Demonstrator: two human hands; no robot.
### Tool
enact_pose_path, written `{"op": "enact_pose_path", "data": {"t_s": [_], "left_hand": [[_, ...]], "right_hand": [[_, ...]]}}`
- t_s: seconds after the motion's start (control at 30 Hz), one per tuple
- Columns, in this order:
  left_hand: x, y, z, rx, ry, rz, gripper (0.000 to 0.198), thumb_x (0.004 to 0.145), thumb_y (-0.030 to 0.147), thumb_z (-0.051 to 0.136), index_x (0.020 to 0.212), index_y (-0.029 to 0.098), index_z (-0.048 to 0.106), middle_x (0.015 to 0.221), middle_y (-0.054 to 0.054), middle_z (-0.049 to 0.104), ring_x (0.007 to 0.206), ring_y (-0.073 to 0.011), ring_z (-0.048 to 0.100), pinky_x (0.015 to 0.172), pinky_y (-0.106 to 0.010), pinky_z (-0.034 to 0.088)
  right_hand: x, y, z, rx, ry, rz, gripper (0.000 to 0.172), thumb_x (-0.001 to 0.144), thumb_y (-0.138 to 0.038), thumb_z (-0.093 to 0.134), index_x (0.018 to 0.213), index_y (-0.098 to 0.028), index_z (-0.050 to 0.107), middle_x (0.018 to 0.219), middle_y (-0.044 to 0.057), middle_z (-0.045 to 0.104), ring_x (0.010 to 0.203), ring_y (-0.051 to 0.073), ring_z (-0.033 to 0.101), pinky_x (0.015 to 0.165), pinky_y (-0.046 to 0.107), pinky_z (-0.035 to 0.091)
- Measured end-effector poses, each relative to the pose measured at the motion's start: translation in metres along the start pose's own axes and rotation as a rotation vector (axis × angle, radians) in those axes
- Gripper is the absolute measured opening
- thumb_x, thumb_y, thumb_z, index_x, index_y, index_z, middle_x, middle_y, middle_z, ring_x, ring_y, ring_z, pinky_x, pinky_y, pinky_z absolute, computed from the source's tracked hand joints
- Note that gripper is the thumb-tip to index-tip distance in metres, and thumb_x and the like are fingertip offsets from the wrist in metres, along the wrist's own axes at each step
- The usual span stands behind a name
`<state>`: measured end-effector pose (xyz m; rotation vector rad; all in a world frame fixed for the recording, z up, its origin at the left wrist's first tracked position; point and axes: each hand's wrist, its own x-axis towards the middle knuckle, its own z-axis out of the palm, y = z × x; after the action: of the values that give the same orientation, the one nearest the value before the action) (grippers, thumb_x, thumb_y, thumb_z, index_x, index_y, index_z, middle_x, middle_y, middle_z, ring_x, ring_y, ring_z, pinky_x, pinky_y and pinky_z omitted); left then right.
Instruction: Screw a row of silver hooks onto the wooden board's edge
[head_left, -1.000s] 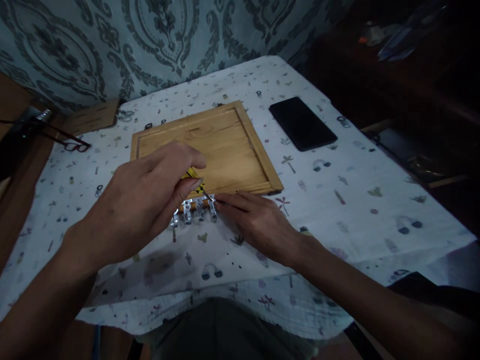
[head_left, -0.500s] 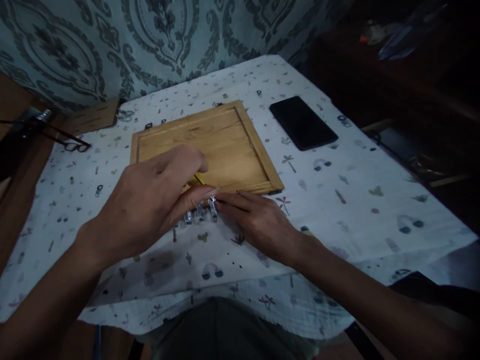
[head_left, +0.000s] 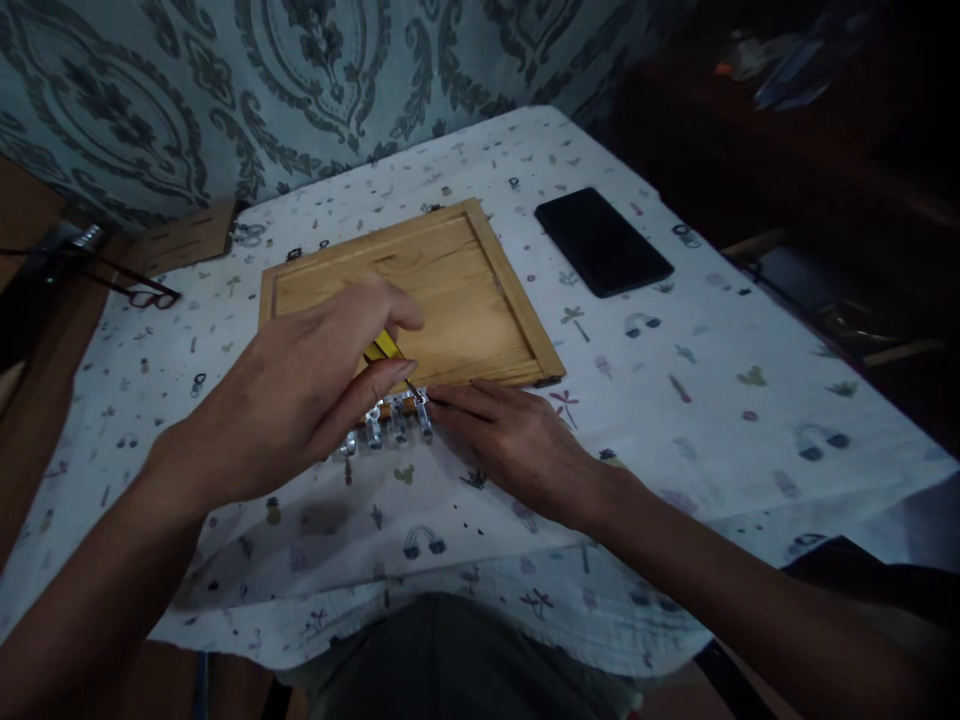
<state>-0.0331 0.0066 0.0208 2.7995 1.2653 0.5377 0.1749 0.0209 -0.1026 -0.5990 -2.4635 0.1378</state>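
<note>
My left hand (head_left: 300,370) is closed around a screwdriver (head_left: 386,345) with a yellow handle. Its thin shaft slants down to the right end of a shiny row of hooks (head_left: 397,430) along the board's near edge. The wooden board (head_left: 442,310), with a raised frame, lies flat on the table. My right hand (head_left: 525,440) has its fingertips pressed together at the right end of the hook row, beside the screwdriver tip. Whether a screw is under the tip is too small to see. My left hand hides the board's near left part.
A black phone (head_left: 604,242) lies right of the board on the patterned tablecloth (head_left: 720,420). At the left are eyeglasses (head_left: 154,298) and a piece of cardboard (head_left: 191,238). A patterned wall covering (head_left: 322,90) rises behind the table.
My left fingers have shifted and lifted slightly around the screwdriver, so more of its yellow handle and shaft shows. My right hand has stayed nearly still.
</note>
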Motion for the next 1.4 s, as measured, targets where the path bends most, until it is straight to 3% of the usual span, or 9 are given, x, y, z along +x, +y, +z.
{"op": "enact_pose_path", "data": {"t_s": [0.1, 0.27, 0.4, 0.5, 0.67, 0.93, 1.0, 1.17, 1.4], "left_hand": [[-0.003, 0.007, 0.011, -0.109, 0.102, -0.093, 0.019, 0.089, 0.02, 0.051, 0.109, 0.022, 0.05, 0.1, -0.005, 0.06, 0.094, -0.02, 0.06, 0.074, -0.032, 0.05], [0.003, 0.028, 0.032, -0.728, 0.387, -0.354, 0.004, 0.089, 0.019, 0.051, 0.09, 0.022, 0.054, 0.089, -0.004, 0.054, 0.09, -0.0191, 0.056, 0.089, -0.041, 0.048], [0.016, 0.039, 0.042, -0.934, 0.547, -0.481, 0.016, 0.092, 0.026, 0.045, 0.076, 0.023, 0.047, 0.074, -0.001, 0.038, 0.065, -0.014, 0.043, 0.069, -0.036, 0.049], [0.025, 0.04, 0.045, -1.046, 0.618, -0.558, 0.026, 0.091, 0.023, 0.043, 0.066, 0.022, 0.044, 0.066, 0.0, 0.035, 0.053, -0.0113, 0.032, 0.05, -0.031, 0.037], [0.031, 0.035, 0.047, -1.19, 0.578, -0.493, 0.031, 0.095, 0.03, 0.042, 0.066, 0.022, 0.049, 0.048, 0.005, 0.022, 0.039, -0.008, 0.019, 0.04, -0.027, 0.017], [0.031, 0.032, 0.044, -1.214, 0.376, -0.398, 0.012, 0.093, 0.023, 0.044, 0.082, 0.022, 0.05, 0.045, 0.009, 0.017, 0.034, -0.0051, 0.018, 0.036, -0.027, 0.016], [0.03, 0.032, 0.043, -1.192, 0.423, -0.38, 0.014, 0.093, 0.019, 0.042, 0.083, 0.021, 0.051, 0.046, 0.009, 0.015, 0.034, -0.0055, 0.02, 0.037, -0.027, 0.017], [0.032, 0.032, 0.036, -1.235, 0.753, -0.341, 0.021, 0.093, 0.015, 0.041, 0.077, 0.017, 0.054, 0.044, 0.009, 0.019, 0.033, -0.005, 0.017, 0.034, -0.024, 0.017], [0.031, 0.029, 0.037, -1.28, 0.758, -0.404, 0.02, 0.091, 0.016, 0.048, 0.074, 0.018, 0.057, 0.041, 0.008, 0.022, 0.032, -0.0053, 0.019, 0.035, -0.023, 0.018]], "right_hand": [[0.0, 0.0, 0.0, -0.012, 0.011, -0.006, 0.031, 0.088, -0.001, 0.044, 0.105, -0.01, 0.067, 0.116, 0.01, 0.069, 0.086, 0.021, 0.064, 0.071, 0.035, 0.056], [-0.001, 0.0, 0.0, -0.016, -0.023, 0.004, 0.029, 0.087, -0.002, 0.047, 0.107, -0.011, 0.067, 0.117, 0.01, 0.068, 0.093, 0.022, 0.064, 0.075, 0.037, 0.056], [-0.001, 0.0, 0.001, -0.006, -0.04, 0.008, 0.032, 0.085, -0.001, 0.047, 0.11, -0.01, 0.066, 0.118, 0.011, 0.068, 0.091, 0.022, 0.064, 0.074, 0.038, 0.056], [-0.001, 0.0, 0.001, -0.005, -0.047, 0.017, 0.035, 0.084, 0.001, 0.046, 0.11, -0.011, 0.065, 0.12, 0.009, 0.067, 0.088, 0.021, 0.062, 0.073, 0.036, 0.055], [0.0, -0.001, -0.001, -0.016, -0.038, 0.009, 0.033, 0.085, 0.001, 0.046, 0.109, -0.011, 0.066, 0.12, 0.009, 0.067, 0.083, 0.021, 0.061, 0.07, 0.036, 0.054], [0.001, -0.001, -0.001, -0.006, -0.033, 0.002, 0.033, 0.083, 0.001, 0.047, 0.107, -0.009, 0.066, 0.117, 0.009, 0.069, 0.085, 0.022, 0.062, 0.071, 0.036, 0.054], [0.001, -0.001, -0.002, -0.01, -0.035, 0.003, 0.033, 0.082, 0.002, 0.047, 0.107, -0.01, 0.066, 0.117, 0.009, 0.069, 0.084, 0.022, 0.062, 0.07, 0.035, 0.054], [0.0, -0.001, -0.002, -0.024, -0.044, -0.002, 0.032, 0.083, 0.001, 0.048, 0.107, -0.01, 0.066, 0.119, 0.01, 0.067, 0.086, 0.022, 0.062, 0.071, 0.036, 0.054], [-0.001, 0.0, 0.001, -0.031, -0.002, -0.011, 0.032, 0.086, 0.001, 0.045, 0.106, -0.01, 0.067, 0.117, 0.01, 0.068, 0.087, 0.021, 0.063, 0.072, 0.035, 0.055]]}}
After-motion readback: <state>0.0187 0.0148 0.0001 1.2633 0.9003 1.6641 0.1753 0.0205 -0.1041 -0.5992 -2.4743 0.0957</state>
